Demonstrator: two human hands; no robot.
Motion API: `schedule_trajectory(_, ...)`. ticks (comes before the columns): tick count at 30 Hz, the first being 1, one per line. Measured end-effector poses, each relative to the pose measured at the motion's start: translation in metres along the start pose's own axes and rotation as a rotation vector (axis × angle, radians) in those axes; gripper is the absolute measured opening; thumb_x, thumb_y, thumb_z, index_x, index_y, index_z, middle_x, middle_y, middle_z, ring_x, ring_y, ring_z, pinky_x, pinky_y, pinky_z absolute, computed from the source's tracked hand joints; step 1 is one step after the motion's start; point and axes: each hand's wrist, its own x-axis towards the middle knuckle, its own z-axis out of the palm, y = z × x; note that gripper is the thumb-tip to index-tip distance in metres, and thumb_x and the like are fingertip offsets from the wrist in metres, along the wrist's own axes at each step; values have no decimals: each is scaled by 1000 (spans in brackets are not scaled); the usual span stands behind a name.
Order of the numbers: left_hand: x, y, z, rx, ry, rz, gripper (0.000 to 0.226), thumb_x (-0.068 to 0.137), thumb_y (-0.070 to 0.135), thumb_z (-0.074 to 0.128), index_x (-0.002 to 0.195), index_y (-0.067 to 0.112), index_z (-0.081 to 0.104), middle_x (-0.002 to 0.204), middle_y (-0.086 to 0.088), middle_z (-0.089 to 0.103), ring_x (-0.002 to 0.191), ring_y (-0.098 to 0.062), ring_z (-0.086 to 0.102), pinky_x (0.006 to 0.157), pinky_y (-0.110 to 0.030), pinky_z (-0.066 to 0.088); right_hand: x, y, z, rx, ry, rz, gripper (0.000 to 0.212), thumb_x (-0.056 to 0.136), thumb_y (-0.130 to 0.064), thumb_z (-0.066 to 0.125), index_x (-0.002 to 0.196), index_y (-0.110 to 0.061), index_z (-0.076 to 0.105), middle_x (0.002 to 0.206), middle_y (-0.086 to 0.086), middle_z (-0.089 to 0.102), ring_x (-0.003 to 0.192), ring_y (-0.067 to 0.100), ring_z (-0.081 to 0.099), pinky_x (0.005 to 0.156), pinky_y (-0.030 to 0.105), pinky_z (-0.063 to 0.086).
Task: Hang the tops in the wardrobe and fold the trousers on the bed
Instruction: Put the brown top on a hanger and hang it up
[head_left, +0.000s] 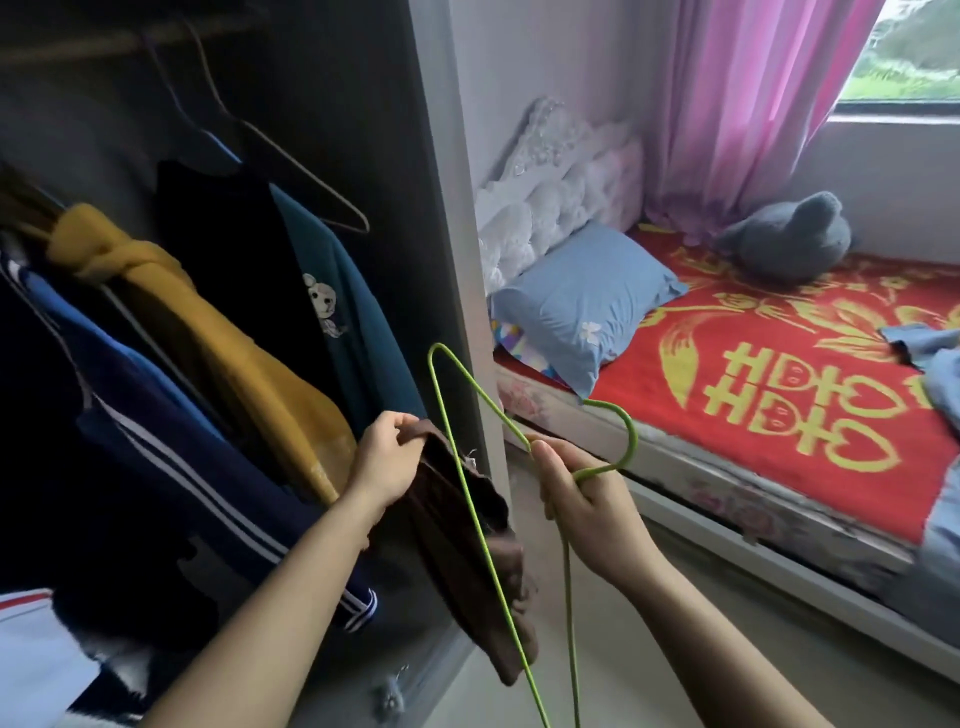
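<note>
A: Is any writing seen?
B: A yellow double-happiness character (795, 400) is woven into the bed's red blanket (857, 493).
A: And the top?
B: A brown top (457, 545) is gripped at its upper edge by the left hand (387, 457), before the wardrobe's (441, 156) open side. A green wire hanger (632, 436) is pinched below its hook by the right hand (587, 499).

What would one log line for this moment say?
left hand: grips brown garment | right hand: holds green wire hanger by its neck | hanger crosses garment | wardrobe: garment not yet hung
</note>
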Motion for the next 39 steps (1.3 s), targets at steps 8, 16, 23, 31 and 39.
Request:
schedule_trajectory(8, 10, -13, -1, 102, 172, -50, 20, 91, 16, 58, 105, 18, 73, 96, 3, 69, 95, -22, 62, 82, -28, 48, -11, 10, -40, -269, -79, -42, 18, 97, -35, 59, 101, -29, 76, 92, -17, 73, 89, 1, 67, 78, 20, 50)
schedule_trajectory(16, 0, -2, 4, 167, 145, 76, 14, 91, 22, 63, 101, 24, 72, 90, 10, 69, 89, -14, 64, 78, -30, 54, -5, 9, -12, -360, -213, -12, 28, 100, -42, 51, 94, -25, 72, 83, -9, 72, 80, 3, 65, 68, 20, 54)
schedule_trajectory(23, -16, 4, 4, -43, -8, 90, 6, 84, 23, 74, 87, 28, 74, 79, 9, 74, 78, -11, 71, 68, -30, 61, 20, 4, 25, -346, -155, 145, 30, 100, -29, 53, 88, -11, 74, 74, 1, 71, 71, 13, 64, 72, 35, 53)
schedule_trajectory(31, -30, 49, -25, -357, -97, 217, 6, 87, 21, 73, 82, 19, 76, 79, -4, 74, 77, -23, 74, 55, -31, 59, 42, 11, 57, -357, -170, 75, 29, 102, -22, 50, 77, -17, 65, 72, -3, 64, 72, 15, 63, 63, 26, 40)
schedule_trajectory(39, -26, 30, -51, 65, -217, 283, 43, 84, 11, 68, 121, 32, 61, 119, 8, 58, 112, 0, 55, 95, -23, 48, 81, -12, 15, 145, -52, 70, 26, 102, -17, 53, 90, -9, 74, 55, -14, 60, 48, -2, 52, 49, 11, 38)
